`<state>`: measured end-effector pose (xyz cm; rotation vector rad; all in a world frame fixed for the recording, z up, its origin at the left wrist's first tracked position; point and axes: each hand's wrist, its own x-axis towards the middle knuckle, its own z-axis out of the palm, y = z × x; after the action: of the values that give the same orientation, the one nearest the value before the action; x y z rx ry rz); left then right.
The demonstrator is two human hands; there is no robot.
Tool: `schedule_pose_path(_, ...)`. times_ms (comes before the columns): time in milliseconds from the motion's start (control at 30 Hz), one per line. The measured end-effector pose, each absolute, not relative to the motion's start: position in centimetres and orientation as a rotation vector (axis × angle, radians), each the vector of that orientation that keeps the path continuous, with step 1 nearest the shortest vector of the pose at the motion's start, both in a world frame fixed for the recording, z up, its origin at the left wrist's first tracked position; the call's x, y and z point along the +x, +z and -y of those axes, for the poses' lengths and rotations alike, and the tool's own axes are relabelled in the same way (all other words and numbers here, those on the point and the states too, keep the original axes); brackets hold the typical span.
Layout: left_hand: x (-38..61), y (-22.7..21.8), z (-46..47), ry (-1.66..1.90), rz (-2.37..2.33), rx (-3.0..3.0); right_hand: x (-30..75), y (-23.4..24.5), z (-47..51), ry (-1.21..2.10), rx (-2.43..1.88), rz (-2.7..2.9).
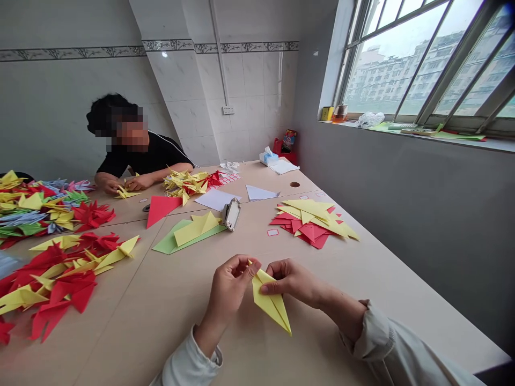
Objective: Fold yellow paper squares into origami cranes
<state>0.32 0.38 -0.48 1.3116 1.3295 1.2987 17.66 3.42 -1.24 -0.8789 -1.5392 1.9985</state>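
Observation:
A piece of folded yellow paper point(270, 303), long and diamond-shaped with a crease down its middle, is held above the near part of the table. My left hand point(234, 284) pinches its upper tip between thumb and fingers. From the right side, my right hand point(293, 283) grips the same paper, thumb on top and fingers behind, partly hidden. The paper's lower point hangs free, aimed down and to the right. Beyond my hands lies a stack of folded yellow and red papers point(309, 219).
Heaps of folded red and yellow paper shapes point(60, 273) cover the table's left side. A green folded sheet point(173, 242), a red sheet point(161, 209) and a small metallic stand point(232, 214) lie mid-table. Across the table point(193, 332), a co-worker point(139, 155) handles yellow paper.

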Motion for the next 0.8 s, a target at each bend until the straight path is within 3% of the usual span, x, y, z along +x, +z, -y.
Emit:
schedule_pose_path(400, 0.83, -0.46, 0.07, 1.306, -1.415, 1.335, 17.15, -1.49, -3.03, 1.935, -0.876, 1.640)
schedule_pose_path(700, 0.33, -0.67, -0.42, 1.544, -1.449, 1.208, 17.09, -1.35, -2.94, 1.852, -0.881, 1.657)
schedule_pose_path(800, 0.69, -0.41, -0.12, 1.419, -1.367, 1.240, 17.14, -1.19, -3.29, 1.778, -0.867, 1.528)
